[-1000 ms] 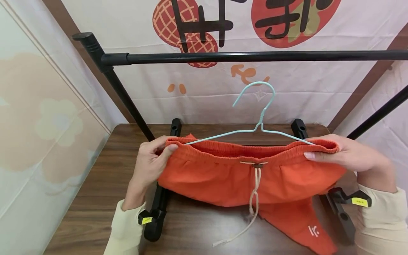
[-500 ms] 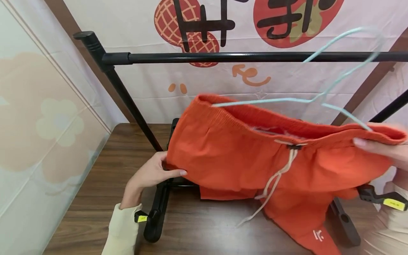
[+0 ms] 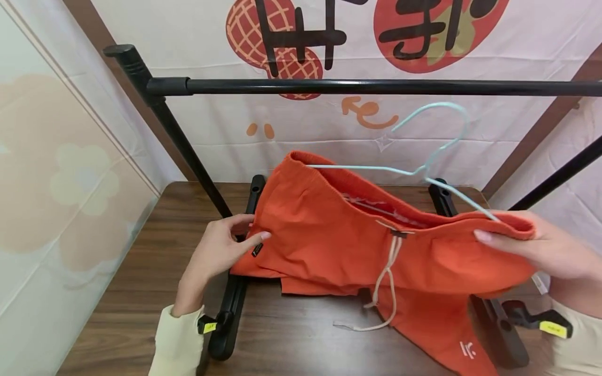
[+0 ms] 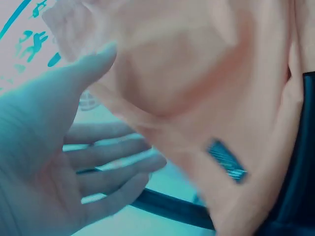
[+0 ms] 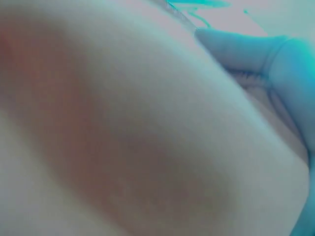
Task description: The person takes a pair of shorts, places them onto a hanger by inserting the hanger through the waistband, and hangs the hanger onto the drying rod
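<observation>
Orange drawstring shorts [image 3: 324,224] hang over the table in the head view, their waistband's left end higher than the right. A light blue hanger [image 3: 367,167] sits inside the waist opening, its hook rising below the black bar. My right hand [image 3: 559,248] pinches the waistband's right end, thumb in front; in the right wrist view cloth fills most of the picture. My left hand [image 3: 213,250] is at the shorts' left edge, thumb and fingers apart. The left wrist view shows its fingers [image 4: 115,169] extended beside the cloth, near a small dark tag [image 4: 227,161].
A black garment rack spans the scene, with its top bar [image 3: 352,87] behind and above the shorts. Its feet [image 3: 226,324] stand on the brown wooden table [image 3: 127,292]. A printed cloth backdrop [image 3: 207,125] hangs behind.
My left hand has let go of the waistband's left end and moved lower on the shorts' side. The shorts and hanger swung up and right, then came partway back down, now tilted.
</observation>
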A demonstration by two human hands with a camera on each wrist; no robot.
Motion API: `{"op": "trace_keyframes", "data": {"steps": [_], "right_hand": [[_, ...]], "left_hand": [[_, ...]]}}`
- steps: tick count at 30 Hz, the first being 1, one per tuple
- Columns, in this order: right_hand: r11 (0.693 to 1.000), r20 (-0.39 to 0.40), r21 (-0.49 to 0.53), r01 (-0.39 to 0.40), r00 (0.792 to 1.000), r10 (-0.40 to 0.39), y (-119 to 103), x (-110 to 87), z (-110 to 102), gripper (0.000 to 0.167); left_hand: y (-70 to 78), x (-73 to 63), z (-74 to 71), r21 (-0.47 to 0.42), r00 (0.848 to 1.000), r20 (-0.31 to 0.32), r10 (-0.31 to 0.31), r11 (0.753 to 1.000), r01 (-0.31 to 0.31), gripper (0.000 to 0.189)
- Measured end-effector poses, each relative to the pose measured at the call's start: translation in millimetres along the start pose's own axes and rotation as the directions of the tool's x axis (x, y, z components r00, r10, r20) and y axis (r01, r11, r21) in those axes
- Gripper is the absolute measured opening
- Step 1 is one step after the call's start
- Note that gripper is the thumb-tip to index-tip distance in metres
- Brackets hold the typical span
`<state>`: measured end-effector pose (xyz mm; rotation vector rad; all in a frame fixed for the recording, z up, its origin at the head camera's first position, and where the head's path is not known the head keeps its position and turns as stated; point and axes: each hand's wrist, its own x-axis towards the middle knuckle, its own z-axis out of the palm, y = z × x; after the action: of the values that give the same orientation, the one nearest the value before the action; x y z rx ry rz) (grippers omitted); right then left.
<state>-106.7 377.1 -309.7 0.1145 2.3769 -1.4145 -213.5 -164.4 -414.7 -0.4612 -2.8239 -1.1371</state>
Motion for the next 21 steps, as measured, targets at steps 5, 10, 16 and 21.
{"op": "trace_keyframes", "data": {"steps": [5,10,16,21], "right_hand": [[0.957,0.079,-0.106,0.269,0.962,-0.262,-5,8.4,25,0.026],[0.926,0.013,-0.158,0.343,0.938,-0.346,-14,6.7,43,0.020],[0.935,-0.105,-0.182,0.305,0.939,-0.327,-26,0.6,49,0.012],[0.964,-0.159,-0.150,0.218,0.957,-0.241,-34,-3.8,47,0.012]], "left_hand": [[9.6,-4.8,-8.0,0.096,0.940,-0.340,0.008,0.995,0.026,0.044],[12.9,1.8,-13.1,0.032,0.784,-0.620,0.000,0.999,0.026,0.054],[14.3,16.6,-13.4,-0.169,0.732,-0.675,-0.093,0.985,-0.031,0.062],[14.6,28.5,-10.0,-0.363,0.784,-0.607,-0.129,0.923,-0.129,0.043]]}}
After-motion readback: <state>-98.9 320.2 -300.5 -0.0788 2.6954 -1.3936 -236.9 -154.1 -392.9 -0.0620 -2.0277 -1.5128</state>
